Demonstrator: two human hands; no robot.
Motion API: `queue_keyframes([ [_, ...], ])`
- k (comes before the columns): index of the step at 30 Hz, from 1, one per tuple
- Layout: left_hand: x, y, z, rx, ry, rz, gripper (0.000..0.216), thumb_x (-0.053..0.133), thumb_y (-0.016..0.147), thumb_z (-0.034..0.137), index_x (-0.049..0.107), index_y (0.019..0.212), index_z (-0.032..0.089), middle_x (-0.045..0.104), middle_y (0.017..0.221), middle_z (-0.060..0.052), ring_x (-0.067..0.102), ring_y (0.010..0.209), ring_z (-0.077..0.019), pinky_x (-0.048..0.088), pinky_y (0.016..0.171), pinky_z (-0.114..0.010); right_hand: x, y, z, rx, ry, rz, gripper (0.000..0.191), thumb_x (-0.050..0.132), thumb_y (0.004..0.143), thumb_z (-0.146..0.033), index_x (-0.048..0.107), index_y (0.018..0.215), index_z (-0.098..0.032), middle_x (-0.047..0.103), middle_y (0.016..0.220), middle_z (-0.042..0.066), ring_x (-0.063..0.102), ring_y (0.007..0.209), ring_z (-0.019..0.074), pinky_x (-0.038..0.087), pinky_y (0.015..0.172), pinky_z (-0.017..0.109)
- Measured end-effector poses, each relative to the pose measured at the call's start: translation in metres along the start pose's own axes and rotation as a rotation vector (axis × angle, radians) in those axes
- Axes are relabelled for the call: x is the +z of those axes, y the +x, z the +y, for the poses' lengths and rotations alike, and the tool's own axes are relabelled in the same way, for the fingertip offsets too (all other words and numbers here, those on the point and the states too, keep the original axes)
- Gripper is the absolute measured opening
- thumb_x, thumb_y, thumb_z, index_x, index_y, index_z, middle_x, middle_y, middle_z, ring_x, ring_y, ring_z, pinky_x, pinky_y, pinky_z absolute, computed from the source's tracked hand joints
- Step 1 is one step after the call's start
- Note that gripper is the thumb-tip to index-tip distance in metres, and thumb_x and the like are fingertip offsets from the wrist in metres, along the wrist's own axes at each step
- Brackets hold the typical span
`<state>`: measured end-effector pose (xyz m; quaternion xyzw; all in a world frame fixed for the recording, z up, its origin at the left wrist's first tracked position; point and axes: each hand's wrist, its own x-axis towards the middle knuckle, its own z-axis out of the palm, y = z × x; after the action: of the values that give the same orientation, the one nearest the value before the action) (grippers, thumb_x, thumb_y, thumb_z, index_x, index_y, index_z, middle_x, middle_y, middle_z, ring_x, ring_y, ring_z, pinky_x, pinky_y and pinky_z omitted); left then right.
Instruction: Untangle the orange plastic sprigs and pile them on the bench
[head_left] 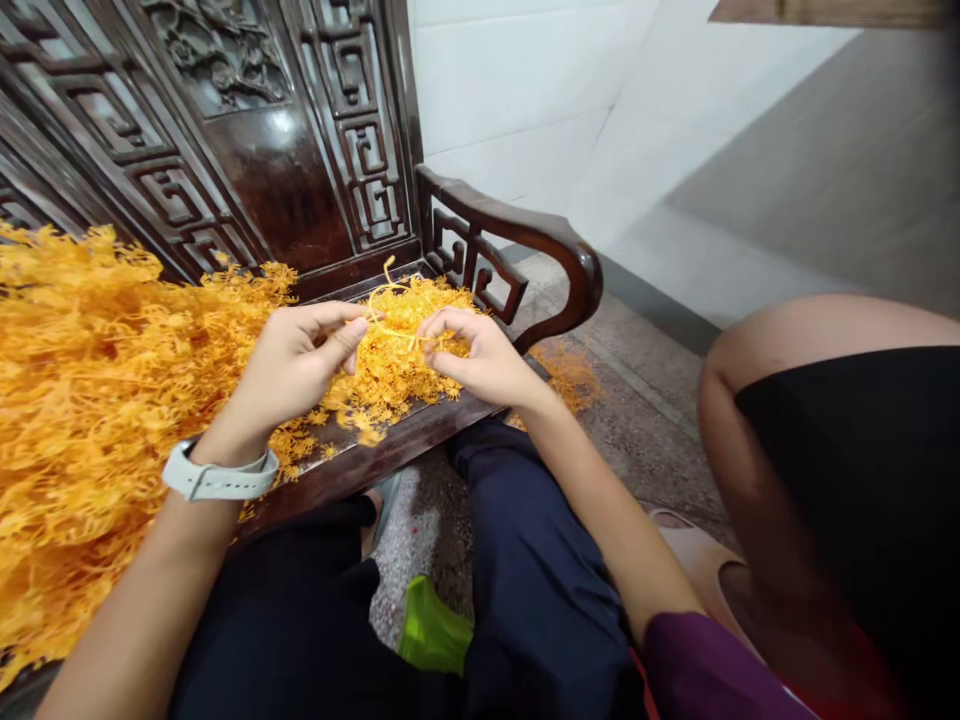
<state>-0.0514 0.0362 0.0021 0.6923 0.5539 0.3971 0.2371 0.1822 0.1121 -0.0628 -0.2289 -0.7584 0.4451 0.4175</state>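
Observation:
Between my hands a thin orange plastic stem [388,330] curves up in a loop, its free end sticking up above the pile. My left hand [304,355], with a pale watch strap at the wrist, pinches one part of it between thumb and forefinger. Opposite, my right hand [480,355] pinches the stem near a small tip with thumb and fingers. Just under both hands lies a pile of small orange plastic flower pieces [397,385] on the dark wooden bench seat [360,462]. A far larger heap of orange plastic sprigs [112,420] fills the left side.
The bench's carved back [292,200] rises behind, and its curved armrest [555,245] stands to the right. Loose orange pieces [568,378] lie on the floor beyond it. Another person's bent leg [750,430] is close at the right. Something bright green [433,628] sits below, between my legs.

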Motion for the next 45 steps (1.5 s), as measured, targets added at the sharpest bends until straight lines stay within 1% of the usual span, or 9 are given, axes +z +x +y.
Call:
queue_keyframes([
  [6, 0.003, 0.004, -0.001, -0.094, -0.497, 0.019, 0.017, 0.076, 0.093, 0.039, 0.075, 0.098, 0.023, 0.052, 0.056, 0.003, 0.045, 0.05, -0.0111, 0.037, 0.049, -0.026, 0.002, 0.0, 0.002, 0.078, 0.009, 0.067, 0.018, 0.075, 0.088, -0.029, 0.071, 0.102, -0.018, 0.073, 0.101, 0.004, 0.064, 0.094, 0.0184, 0.047, 0.09, 0.036],
  [10, -0.003, 0.004, -0.001, -0.151, -0.612, 0.056, 0.019, 0.075, 0.092, 0.04, 0.065, 0.09, 0.024, 0.043, 0.059, 0.004, 0.038, 0.05, -0.0103, 0.035, 0.048, -0.027, -0.001, -0.002, 0.002, 0.065, 0.012, 0.036, 0.015, 0.071, 0.095, -0.034, 0.069, 0.091, -0.019, 0.063, 0.086, -0.001, 0.054, 0.081, 0.0138, 0.042, 0.081, 0.032],
  [14, -0.005, 0.005, -0.003, -0.227, -0.573, 0.12, 0.03, 0.075, 0.093, 0.047, 0.059, 0.086, 0.023, 0.053, 0.074, 0.0, 0.041, 0.054, -0.0092, 0.027, 0.043, -0.026, 0.001, -0.003, 0.003, 0.087, 0.167, -0.09, 0.025, 0.068, 0.099, -0.04, 0.064, 0.086, -0.019, 0.057, 0.082, -0.001, 0.053, 0.077, 0.0119, 0.043, 0.077, 0.03],
  [18, -0.004, 0.004, -0.005, -0.233, -0.513, 0.112, 0.035, 0.072, 0.095, 0.051, 0.056, 0.084, 0.022, 0.06, 0.076, -0.002, 0.044, 0.053, -0.0088, 0.031, 0.042, -0.025, 0.007, 0.0, 0.005, 0.2, 0.347, -0.051, 0.033, 0.075, 0.094, -0.051, 0.061, 0.092, -0.021, 0.063, 0.084, -0.001, 0.057, 0.072, 0.0115, 0.046, 0.071, 0.03],
  [26, -0.001, -0.003, 0.005, -0.126, -0.372, -0.081, 0.028, 0.076, 0.094, 0.045, 0.064, 0.093, 0.02, 0.071, 0.076, -0.004, 0.051, 0.051, -0.0084, 0.04, 0.047, -0.024, 0.022, 0.007, -0.012, 0.385, 0.799, 0.034, 0.05, 0.084, 0.082, -0.057, 0.051, 0.1, -0.024, 0.067, 0.09, 0.003, 0.063, 0.071, 0.0143, 0.045, 0.059, 0.029],
  [31, 0.002, -0.008, 0.014, -0.042, -0.152, -0.14, 0.03, 0.085, 0.085, 0.041, 0.077, 0.104, 0.019, 0.073, 0.08, -0.003, 0.058, 0.061, -0.0112, 0.043, 0.053, -0.023, 0.024, 0.006, -0.017, 0.373, 0.795, 0.043, 0.049, 0.091, 0.075, -0.047, 0.062, 0.107, -0.023, 0.063, 0.086, -0.002, 0.057, 0.068, 0.0106, 0.046, 0.061, 0.029],
  [37, 0.0, -0.011, 0.012, 0.017, 0.002, -0.106, 0.024, 0.08, 0.09, 0.044, 0.081, 0.09, 0.02, 0.073, 0.072, -0.001, 0.059, 0.063, -0.0124, 0.046, 0.058, -0.024, 0.021, 0.007, -0.013, 0.357, 0.813, 0.148, 0.047, 0.095, 0.069, -0.036, 0.061, 0.098, -0.023, 0.048, 0.07, -0.008, 0.037, 0.058, 0.0071, 0.029, 0.052, 0.028],
  [42, -0.003, -0.009, 0.011, 0.064, 0.126, -0.02, 0.031, 0.07, 0.096, 0.045, 0.071, 0.081, 0.018, 0.069, 0.07, -0.002, 0.059, 0.065, -0.0146, 0.046, 0.062, -0.027, 0.021, 0.003, -0.012, 0.369, 0.777, 0.019, 0.047, 0.098, 0.067, -0.034, 0.059, 0.089, -0.021, 0.047, 0.071, -0.007, 0.025, 0.055, 0.0044, 0.017, 0.051, 0.029],
  [45, -0.002, -0.007, 0.009, 0.051, 0.136, 0.016, 0.029, 0.065, 0.098, 0.041, 0.065, 0.081, 0.019, 0.068, 0.068, -0.003, 0.059, 0.063, -0.0155, 0.045, 0.061, -0.028, 0.02, 0.002, -0.011, 0.337, 0.752, -0.042, 0.049, 0.095, 0.075, -0.039, 0.049, 0.076, -0.023, 0.033, 0.062, -0.01, 0.018, 0.052, 0.0047, 0.013, 0.051, 0.03],
])
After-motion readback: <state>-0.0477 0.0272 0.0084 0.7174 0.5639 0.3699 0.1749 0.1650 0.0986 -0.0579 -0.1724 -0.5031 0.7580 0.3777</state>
